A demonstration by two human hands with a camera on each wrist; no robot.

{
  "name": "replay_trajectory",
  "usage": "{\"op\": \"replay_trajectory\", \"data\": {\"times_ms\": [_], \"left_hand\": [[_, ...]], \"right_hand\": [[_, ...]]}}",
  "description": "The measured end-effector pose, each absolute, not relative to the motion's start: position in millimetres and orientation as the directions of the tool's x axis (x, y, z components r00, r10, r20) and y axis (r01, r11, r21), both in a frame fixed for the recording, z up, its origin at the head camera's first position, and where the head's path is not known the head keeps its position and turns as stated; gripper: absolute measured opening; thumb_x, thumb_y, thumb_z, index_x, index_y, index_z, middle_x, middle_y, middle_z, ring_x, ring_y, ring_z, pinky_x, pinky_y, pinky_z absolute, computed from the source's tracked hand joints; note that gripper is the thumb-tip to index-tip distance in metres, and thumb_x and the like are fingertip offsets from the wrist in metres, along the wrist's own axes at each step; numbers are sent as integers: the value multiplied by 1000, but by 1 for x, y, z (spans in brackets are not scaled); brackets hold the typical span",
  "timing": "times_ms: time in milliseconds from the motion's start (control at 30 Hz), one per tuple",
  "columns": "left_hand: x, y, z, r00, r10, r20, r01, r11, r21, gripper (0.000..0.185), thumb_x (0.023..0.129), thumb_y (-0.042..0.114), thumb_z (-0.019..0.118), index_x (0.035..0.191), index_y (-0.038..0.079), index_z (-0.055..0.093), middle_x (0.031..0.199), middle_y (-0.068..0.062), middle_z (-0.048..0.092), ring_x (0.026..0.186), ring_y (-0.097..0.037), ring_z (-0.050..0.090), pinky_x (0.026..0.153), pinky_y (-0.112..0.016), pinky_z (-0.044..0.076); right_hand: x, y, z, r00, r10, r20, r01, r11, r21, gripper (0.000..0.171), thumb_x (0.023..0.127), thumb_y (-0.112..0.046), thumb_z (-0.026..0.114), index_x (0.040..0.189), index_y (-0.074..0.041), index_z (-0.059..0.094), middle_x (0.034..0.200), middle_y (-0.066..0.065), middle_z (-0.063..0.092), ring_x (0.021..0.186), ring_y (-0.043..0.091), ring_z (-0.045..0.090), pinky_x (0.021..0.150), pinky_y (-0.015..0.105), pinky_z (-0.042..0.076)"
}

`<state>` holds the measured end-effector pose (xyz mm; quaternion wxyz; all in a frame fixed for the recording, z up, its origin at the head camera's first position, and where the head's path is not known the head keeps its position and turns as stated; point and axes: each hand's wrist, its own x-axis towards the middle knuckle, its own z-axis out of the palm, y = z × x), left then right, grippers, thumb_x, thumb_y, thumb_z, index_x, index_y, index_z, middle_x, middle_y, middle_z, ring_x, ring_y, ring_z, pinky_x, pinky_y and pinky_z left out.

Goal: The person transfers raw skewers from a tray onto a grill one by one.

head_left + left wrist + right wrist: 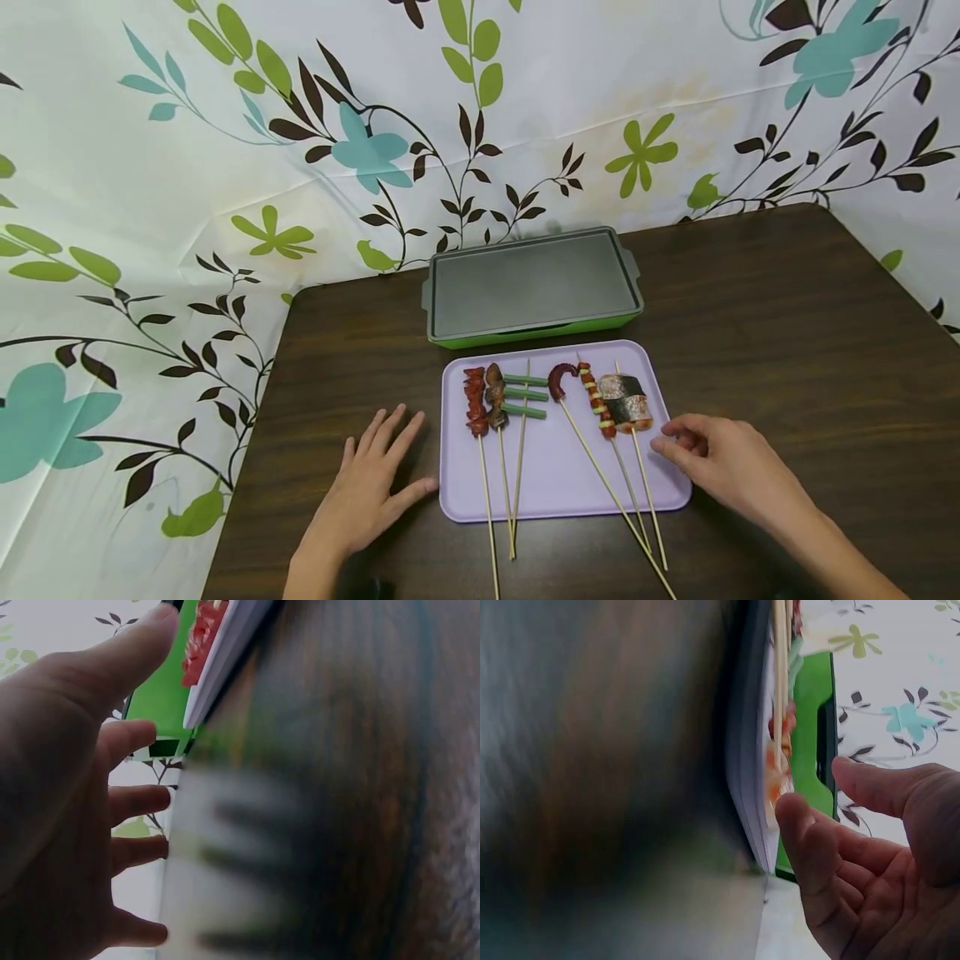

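Note:
A lilac tray [555, 479] lies on the dark wooden table [787, 333] and carries several food skewers: a red meat skewer [476, 402], a green bean skewer [524, 394], a curled sausage skewer [561, 379] and a salmon roll skewer [627, 402]. My left hand [371, 483] rests flat on the table with fingers spread, its thumb at the tray's left edge. My right hand [708, 458] hovers at the tray's right edge, fingers loosely curled, empty, close to the salmon skewer's stick. The wrist views show the left hand [82, 825] and right hand [870, 855] empty beside the tray.
A green griddle pan with a grey plate [532, 283] stands just behind the tray. A floral cloth [225, 167] backs the table and hangs beyond its left edge. Skewer sticks [502, 542] jut over the tray's front edge toward me.

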<state>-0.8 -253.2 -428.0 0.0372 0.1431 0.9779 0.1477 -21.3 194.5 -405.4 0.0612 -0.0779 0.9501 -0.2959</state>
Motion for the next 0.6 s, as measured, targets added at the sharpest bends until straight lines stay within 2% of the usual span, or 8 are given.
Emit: {"op": "replay_trajectory", "data": {"times_ms": [133,333,600], "left_hand": [[1,-249,-426,-955,289,-69,254,915,315,87,81,73,58,155,36,29,161,-3,24,147,-36,17,99,-78,21],[2,-246,-425,-949,293,-119,242,915,322,96,71,79,64,153,38,33,159,-5,29,145,-37,21,97,-79,23],[2,-246,-426,-947,293,-134,240,920,310,94,70,79,64,151,41,35,158,-7,29,145,-39,20,96,-80,23]], "right_hand": [[-18,186,-409,-974,-198,-114,-95,804,-587,23,85,-43,75,83,-20,71,63,-15,54,56,3,46,52,24,37],[-13,178,-412,-955,-206,-215,-37,798,-602,25,82,-45,76,78,-22,70,57,-15,53,53,5,47,52,25,37],[-13,173,-417,-945,-246,-213,-62,779,-624,20,83,-37,78,75,-22,68,54,-17,53,50,2,48,52,24,38]]}}
